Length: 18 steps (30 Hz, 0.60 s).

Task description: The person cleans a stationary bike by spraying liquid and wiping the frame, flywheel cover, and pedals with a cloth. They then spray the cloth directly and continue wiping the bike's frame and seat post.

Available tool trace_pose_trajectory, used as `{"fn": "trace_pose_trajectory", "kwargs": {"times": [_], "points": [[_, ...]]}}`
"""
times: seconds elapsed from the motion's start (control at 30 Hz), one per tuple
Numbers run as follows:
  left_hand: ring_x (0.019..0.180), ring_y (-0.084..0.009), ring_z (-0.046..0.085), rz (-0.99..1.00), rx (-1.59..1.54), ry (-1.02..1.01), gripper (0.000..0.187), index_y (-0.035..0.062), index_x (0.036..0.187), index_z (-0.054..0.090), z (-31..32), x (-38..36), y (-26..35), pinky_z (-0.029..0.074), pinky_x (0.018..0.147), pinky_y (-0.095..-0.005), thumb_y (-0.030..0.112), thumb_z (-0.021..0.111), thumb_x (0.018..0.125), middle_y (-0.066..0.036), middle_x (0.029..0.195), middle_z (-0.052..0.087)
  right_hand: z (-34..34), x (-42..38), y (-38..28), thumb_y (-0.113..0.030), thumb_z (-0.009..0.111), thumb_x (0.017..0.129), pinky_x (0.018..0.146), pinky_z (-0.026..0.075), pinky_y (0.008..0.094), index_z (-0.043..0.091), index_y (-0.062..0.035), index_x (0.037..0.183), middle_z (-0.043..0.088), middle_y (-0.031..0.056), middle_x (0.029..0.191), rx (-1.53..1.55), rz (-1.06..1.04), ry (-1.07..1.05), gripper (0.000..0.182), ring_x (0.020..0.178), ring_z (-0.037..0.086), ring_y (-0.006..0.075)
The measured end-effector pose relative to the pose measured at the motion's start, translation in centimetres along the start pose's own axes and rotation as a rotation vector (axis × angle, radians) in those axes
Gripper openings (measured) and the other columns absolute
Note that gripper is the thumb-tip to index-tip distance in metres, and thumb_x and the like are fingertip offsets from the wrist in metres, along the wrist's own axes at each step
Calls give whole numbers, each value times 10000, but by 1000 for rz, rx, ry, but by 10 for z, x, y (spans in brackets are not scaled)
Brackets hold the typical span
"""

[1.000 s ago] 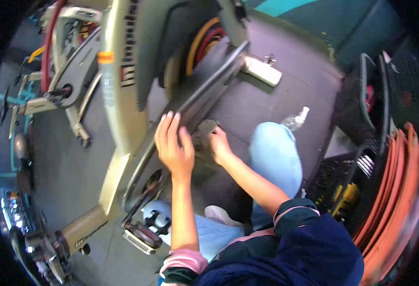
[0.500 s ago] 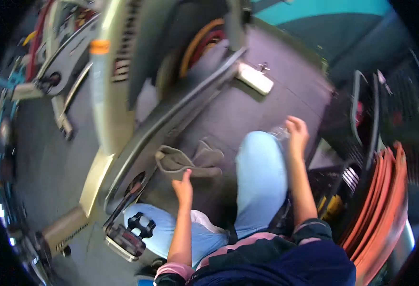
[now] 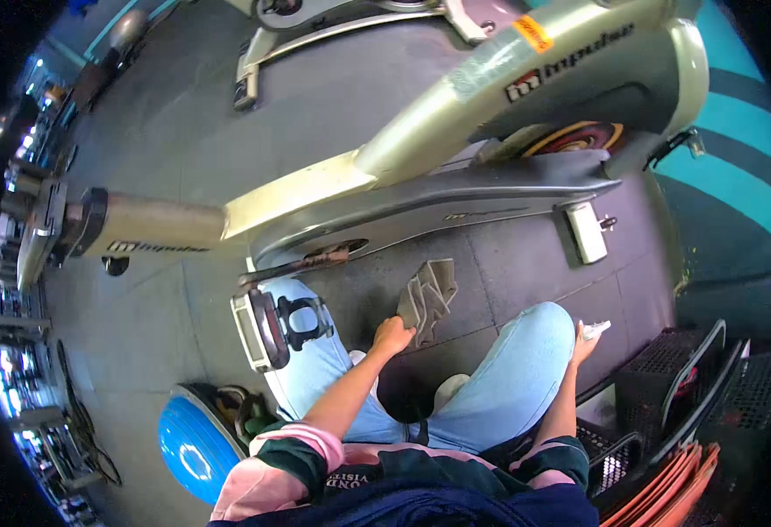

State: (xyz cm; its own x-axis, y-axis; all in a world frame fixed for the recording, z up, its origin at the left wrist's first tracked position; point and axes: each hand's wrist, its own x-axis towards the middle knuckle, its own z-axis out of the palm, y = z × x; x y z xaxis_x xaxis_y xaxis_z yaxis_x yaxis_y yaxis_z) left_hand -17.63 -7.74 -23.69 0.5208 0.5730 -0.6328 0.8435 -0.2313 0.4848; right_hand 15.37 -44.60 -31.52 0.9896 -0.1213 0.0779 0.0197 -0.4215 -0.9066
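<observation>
My left hand (image 3: 392,335) is closed on one end of a grey-brown cloth (image 3: 429,297), which hangs in loose folds over the dark floor between my knees and the exercise bike. Beside my right knee, my right hand (image 3: 582,346) grips a small white object (image 3: 595,329); only its top shows past the fingers, and I cannot tell its kind. The exercise bike (image 3: 350,230) stands across in front of me. Its pedal (image 3: 263,332), with a black strap, is right by my left leg.
A blue half-ball trainer (image 3: 194,448) lies at lower left. Black perforated crates (image 3: 649,369) and a stack of orange discs (image 3: 666,492) are at lower right. The bike's white foot (image 3: 587,233) rests on the floor ahead. Another machine (image 3: 350,26) stands behind the bike.
My view has swung round to the left. My left hand, near the cloth before with thumb up, now grips and lifts it. My right hand has lowered beside the knee and shows a white object.
</observation>
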Motion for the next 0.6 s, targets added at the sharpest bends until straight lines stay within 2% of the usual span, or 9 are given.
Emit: {"fn": "trace_pose_trajectory", "kwargs": {"times": [0.07, 0.17, 0.2, 0.3, 0.4, 0.47, 0.5, 0.53, 0.6], "points": [[992, -412, 616, 23, -8, 9, 455, -73, 950, 660, -1, -3, 1, 487, 872, -466, 350, 668, 783, -291, 1018, 634, -2, 8, -15, -227, 691, 842, 935, 440, 372, 443, -31, 1363, 595, 159, 1173, -185, -31, 12, 609, 1031, 590, 270], [991, -406, 618, 25, -10, -5, 442, -66, 953, 663, -10, -8, 6, 491, 869, -463, 347, 661, 797, -274, 1024, 640, -1, 24, -88, -224, 621, 881, 892, 451, 385, 459, -26, 1345, 605, 160, 1128, -406, -111, -48, 530, 979, 596, 270], [995, -403, 618, 17, -11, -11, 436, -64, 953, 664, -11, -7, 6, 491, 871, -462, 345, 658, 801, -270, 1026, 642, 0, 32, -100, -222, 563, 905, 847, 460, 381, 449, -33, 1354, 603, 154, 1065, -323, -194, -62, 501, 935, 594, 263], [1015, -391, 615, -3, -31, -35, 433, -59, 961, 664, -11, -6, 10, 491, 878, -457, 344, 657, 804, -262, 1036, 643, -4, 28, -181, -161, 550, 909, 860, 461, 352, 443, 8, 1358, 585, 108, 1011, -146, -408, -22, 491, 953, 585, 212], [1016, -386, 615, -25, -48, -13, 429, -55, 960, 667, -12, -2, 12, 495, 877, -455, 345, 658, 804, -260, 1044, 641, -8, 24, -254, -182, 524, 935, 940, 434, 352, 422, 62, 1359, 566, 141, 1170, 175, -388, -240, 500, 967, 607, 214], [1056, -391, 596, -23, -56, -72, 484, -37, 1089, 626, -15, -3, 12, 483, 902, -446, 356, 658, 809, -270, 1109, 617, -3, 14, -300, -172, 513, 927, 911, 445, 357, 439, 84, 1321, 584, 157, 1129, 196, -429, -345, 476, 926, 620, 217], [1056, -391, 596, -30, -71, -68, 484, -37, 1089, 626, -14, -5, 11, 483, 902, -446, 356, 658, 809, -270, 1109, 617, 4, 8, -320, -190, 518, 922, 886, 453, 353, 472, 98, 1278, 591, 163, 1110, 252, -443, -384, 460, 899, 627, 215], [1089, -395, 576, 9, -59, 2, 547, -19, 1184, 563, -13, -7, 11, 468, 927, -438, 360, 667, 804, -271, 1142, 601, 9, 3, -335, -190, 518, 922, 886, 453, 353, 472, 98, 1278, 591, 163, 1110, 251, -453, -397, 460, 899, 627, 215], [1123, -398, 555, 49, -57, 81, 628, -2, 1280, 501, -16, -12, 13, 454, 952, -430, 363, 676, 800, -272, 1175, 586, 19, -5, -365, -248, 534, 905, 826, 465, 332, 534, 94, 1156, 603, 172, 1047, 285, -444, -682, 424, 820, 639, 212]]}}
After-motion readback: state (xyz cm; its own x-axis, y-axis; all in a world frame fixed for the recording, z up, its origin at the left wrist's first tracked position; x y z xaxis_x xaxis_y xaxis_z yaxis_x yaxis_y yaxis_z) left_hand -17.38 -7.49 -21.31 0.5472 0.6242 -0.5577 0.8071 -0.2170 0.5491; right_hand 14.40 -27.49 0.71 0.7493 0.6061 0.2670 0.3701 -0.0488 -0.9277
